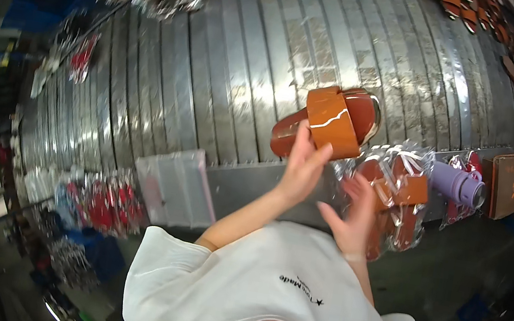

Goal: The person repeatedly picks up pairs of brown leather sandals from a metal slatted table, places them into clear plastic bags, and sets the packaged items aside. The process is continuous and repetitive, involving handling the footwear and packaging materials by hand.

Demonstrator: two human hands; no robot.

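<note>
A slatted metal belt [240, 57] fills the floor of a dim workshop, stretching away beyond the fingers of a worker in a white shirt [276, 291]. Wrapped sandals [410, 191] in crinkled clear plastic lie just beside the right fingers, on their right. A pile of clear plastic sheets [175, 186] sits left of the left fingers, and a brown box [509, 187] stands well to the right of both hands. A brown sandal [330, 122], with one broad, glossy strap [335, 132], slants over the belt at the left fingertips. Past the wrapped sandals, right of the right fingers, lies a purple bottle [455, 184].

The left hand [303, 168] appears to pinch the sandal by the strap's near edge; any fingers underneath are hidden. The right hand [358, 220], blurred, has its thumb spread from its fingers, with nothing visibly held. Whether it touches the plastic cannot be told.

The sandal looks light, its sole firm, its strap bendable and slick enough to scuff. The sole's side edges likely offer the safest hold.
</note>
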